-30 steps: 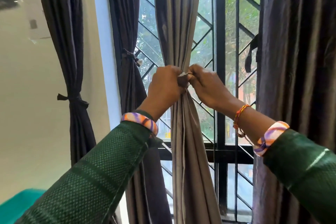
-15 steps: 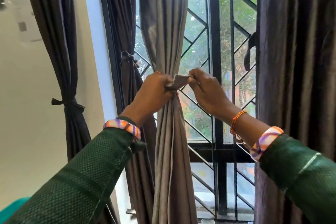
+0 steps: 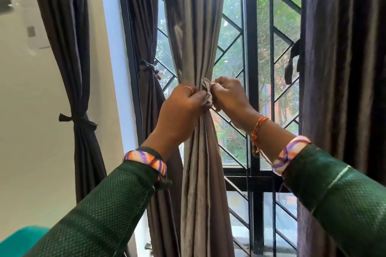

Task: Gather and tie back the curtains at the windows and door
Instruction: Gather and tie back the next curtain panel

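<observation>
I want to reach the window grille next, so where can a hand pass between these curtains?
Open gaps: between the grey curtain and the black window post, and between that post and the right dark curtain. Crowded where both hands grip the tie.

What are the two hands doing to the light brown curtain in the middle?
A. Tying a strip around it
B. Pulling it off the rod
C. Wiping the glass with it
A: the left hand and right hand pinch a fabric tie wrapped round the gathered curtain.
</observation>
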{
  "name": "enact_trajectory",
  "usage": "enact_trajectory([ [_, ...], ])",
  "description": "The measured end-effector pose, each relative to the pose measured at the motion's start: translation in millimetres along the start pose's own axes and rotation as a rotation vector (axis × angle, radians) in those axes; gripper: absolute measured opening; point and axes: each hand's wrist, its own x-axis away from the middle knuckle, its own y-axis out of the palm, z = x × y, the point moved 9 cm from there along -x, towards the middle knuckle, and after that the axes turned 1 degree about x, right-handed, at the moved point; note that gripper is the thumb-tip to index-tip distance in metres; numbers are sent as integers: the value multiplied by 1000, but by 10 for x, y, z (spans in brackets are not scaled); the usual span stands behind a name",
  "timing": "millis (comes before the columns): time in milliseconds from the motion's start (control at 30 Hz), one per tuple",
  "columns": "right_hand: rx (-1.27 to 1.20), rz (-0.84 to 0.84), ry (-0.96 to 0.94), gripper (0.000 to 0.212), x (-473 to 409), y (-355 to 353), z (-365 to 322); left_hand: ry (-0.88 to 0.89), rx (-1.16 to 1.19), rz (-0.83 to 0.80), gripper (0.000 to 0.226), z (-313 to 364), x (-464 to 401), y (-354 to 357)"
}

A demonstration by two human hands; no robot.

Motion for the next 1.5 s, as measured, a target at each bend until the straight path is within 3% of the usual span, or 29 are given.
enact_trajectory([
  [100,-132,-45,23,22,41,-6,-19,-131,270,11,17,-126,-41,-60],
  [200,-176,-131,-44,25,101,-20,-99,-423,521,6,7,-332,-66,28],
  [333,-181,-189,-127,21,224,-59,-196,-660,756,3,27,-478,8,192],
  [433,-128,-248,-178,37,324,-62,-169,-732,857,24,28,-506,21,231],
  [500,67,-249,-293,50,366,-60,-169,-757,900,-12,13,-487,1,270],
  [633,320,-4,-534,42,448,-228,-305,-768,1000,-95,12,-388,-50,353],
  [800,624,267,-665,32,677,-296,-465,-757,1037,-40,18,-304,-31,311],
  [900,738,344,-643,26,690,-268,-465,-706,944,41,17,-309,-7,226],
  [1033,692,396,-621,18,738,-290,-501,-666,842,164,23,-354,49,143],
  [1133,541,279,-529,29,651,-243,-461,-641,795,191,29,-355,63,115],
  [1233,190,-37,-145,42,419,-127,-230,-597,810,159,36,-314,20,117],
  [1300,66,-233,26,37,399,-63,-165,-561,800,120,39,-290,-19,129],
  [1367,66,-387,43,39,462,-58,-201,-541,792,51,47,-280,-79,162],
  [1433,188,-439,-54,41,484,-103,-269,-537,768,-49,56,-289,-141,221],
  [1500,338,-272,-205,28,459,-226,-337,-560,697,-142,57,-332,-164,271],
])
